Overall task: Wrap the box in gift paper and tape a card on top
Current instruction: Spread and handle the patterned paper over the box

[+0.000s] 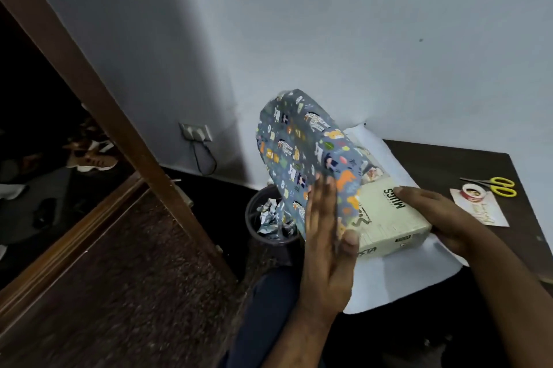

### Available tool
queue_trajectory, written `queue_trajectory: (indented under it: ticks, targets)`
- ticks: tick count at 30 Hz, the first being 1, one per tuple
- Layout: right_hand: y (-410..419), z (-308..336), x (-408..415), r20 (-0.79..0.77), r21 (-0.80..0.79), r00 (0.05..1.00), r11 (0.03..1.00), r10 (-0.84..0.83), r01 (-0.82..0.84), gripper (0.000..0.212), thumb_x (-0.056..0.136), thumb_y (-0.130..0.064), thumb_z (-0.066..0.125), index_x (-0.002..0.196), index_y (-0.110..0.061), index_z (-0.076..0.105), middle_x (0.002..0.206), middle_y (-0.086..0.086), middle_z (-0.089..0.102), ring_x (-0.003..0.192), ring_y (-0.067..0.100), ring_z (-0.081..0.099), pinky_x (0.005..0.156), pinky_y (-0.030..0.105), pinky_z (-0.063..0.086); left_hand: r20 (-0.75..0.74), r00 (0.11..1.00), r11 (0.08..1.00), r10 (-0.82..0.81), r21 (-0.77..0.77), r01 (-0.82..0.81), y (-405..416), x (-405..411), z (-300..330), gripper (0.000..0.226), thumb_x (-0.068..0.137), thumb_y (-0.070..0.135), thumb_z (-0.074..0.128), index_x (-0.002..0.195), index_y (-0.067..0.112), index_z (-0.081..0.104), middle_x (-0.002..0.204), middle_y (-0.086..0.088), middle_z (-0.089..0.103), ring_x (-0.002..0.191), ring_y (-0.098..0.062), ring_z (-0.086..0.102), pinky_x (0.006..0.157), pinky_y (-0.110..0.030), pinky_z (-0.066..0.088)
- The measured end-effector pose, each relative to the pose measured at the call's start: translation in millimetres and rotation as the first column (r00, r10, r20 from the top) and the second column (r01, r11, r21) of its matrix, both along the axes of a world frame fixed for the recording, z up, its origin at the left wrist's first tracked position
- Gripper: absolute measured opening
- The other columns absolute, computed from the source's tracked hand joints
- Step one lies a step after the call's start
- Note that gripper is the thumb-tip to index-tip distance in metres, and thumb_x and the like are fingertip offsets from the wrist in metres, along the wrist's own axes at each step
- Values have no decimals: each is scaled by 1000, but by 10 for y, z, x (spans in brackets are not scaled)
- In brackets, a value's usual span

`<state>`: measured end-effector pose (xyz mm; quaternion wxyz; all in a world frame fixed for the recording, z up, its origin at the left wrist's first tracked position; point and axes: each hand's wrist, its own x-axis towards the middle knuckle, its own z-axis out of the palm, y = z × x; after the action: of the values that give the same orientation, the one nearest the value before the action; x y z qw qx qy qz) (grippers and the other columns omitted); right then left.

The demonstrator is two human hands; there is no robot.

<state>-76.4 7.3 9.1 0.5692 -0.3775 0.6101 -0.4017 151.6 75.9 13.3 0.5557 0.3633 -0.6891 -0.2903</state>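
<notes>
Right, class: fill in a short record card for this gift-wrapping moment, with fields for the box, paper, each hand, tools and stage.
box: cream carton, printed lettering, lying on the paper's white side
paper: animal-print gift paper, one flap lifted over the box's left end
left hand: flat, fingers straight, pushing the flap
right hand: gripping the box's right end
tools: yellow scissors, tape roll resting on the card
stage: box mostly uncovered; card not attached

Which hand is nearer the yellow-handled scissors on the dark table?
Right. The right hand grips the cream box's end nearest the yellow-handled scissors; the left hand presses patterned paper at the box's opposite end.
</notes>
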Motion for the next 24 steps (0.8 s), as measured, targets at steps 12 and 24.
queue_trajectory:
  ticks: [12,24]
  targets:
    - [388,-44,142,-303,-75,940,987,-157,140,53,94,-66,50,100,-18,73,98,2,75,90,18,69,73,34,57,47,927,812,372,467,-350,-436,-5,-443,99,84,89,19,156,23,36,164,-5,31,154,-18,20,126,-45,16]
    - [406,-95,323,-139,-83,985,993,-100,89,28,97,-54,57,112,-35,70,99,0,76,81,14,60,73,33,39,-543,755,554,367,779,292,-512,67,-413,68,79,52,84,134,21,59,124,-12,72,110,-35,71,98,-56,55]
